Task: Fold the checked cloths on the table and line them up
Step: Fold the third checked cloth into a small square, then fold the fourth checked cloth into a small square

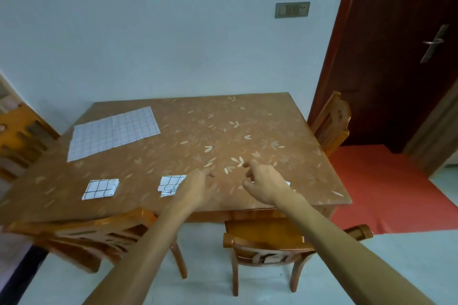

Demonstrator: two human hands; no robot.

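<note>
Both forearms reach from the bottom of the frame; the left hand (198, 187) and the right hand (264, 184) hover over the desk (223, 131) with fingers loosely curled, holding nothing. Two folded cloths (100, 189) (171, 184) lie in a row at lower centre; a white corner (288, 183) shows beside the right hand. One unfolded cloth (112, 132) lies at upper left: thin, soft and light, probably best pinched at two corners
</note>
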